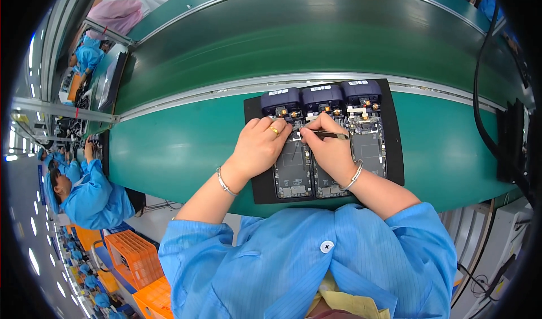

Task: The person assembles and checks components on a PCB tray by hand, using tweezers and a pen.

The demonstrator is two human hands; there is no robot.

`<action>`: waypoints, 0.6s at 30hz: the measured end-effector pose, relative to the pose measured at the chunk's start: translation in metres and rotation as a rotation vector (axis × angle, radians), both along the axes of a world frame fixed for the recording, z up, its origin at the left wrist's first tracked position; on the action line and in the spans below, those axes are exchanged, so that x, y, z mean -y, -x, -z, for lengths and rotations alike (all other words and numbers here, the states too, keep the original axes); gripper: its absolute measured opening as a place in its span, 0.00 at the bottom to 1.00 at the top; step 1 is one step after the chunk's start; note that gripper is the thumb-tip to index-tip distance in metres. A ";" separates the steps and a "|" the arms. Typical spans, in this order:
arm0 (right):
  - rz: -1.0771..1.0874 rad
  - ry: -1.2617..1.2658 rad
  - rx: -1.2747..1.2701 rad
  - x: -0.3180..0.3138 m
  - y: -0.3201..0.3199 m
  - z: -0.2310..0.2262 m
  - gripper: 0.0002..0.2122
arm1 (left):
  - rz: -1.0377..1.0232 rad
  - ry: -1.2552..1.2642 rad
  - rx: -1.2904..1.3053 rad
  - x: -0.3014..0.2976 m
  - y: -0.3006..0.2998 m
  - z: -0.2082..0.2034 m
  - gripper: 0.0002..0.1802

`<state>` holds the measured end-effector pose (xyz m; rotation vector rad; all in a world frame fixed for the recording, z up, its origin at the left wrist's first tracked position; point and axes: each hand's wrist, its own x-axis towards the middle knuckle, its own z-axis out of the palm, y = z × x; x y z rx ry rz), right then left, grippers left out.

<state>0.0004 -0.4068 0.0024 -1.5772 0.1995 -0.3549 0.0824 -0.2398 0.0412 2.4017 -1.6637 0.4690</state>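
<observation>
Three opened handheld electronic devices lie side by side on a black tray (262, 192), their circuit boards facing up and dark purple housings at the far end. Over the upper part of the left device (293, 175) is my left hand (261, 145), with its fingers bent and pressed together; what the fingertips hold, if anything, is hidden. My right hand (330, 152) pinches dark tweezers (332, 134), their tips toward the left device, close to my left fingertips. Part of the middle device (327, 186) is under that hand. The right device (368, 149) is untouched.
The tray sits on a green work surface (169, 149), against a metal rail (214, 94). Beyond runs a green conveyor belt (316, 42). A black cable (480, 104) hangs at the right. Another person in blue (93, 197) works at the left, near orange crates (132, 257).
</observation>
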 end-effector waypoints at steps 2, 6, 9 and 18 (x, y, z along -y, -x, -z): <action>0.008 0.007 -0.025 -0.003 -0.004 0.000 0.08 | 0.006 -0.033 0.015 -0.001 -0.003 -0.001 0.16; 0.057 -0.019 -0.067 -0.003 -0.008 0.006 0.08 | 0.020 -0.156 0.050 0.003 -0.006 -0.011 0.13; 0.068 -0.025 -0.072 -0.004 -0.009 0.007 0.08 | 0.041 -0.187 0.044 0.004 -0.008 -0.012 0.13; 0.087 -0.104 -0.157 -0.007 -0.013 -0.006 0.08 | 0.081 -0.147 0.016 0.000 -0.013 -0.011 0.13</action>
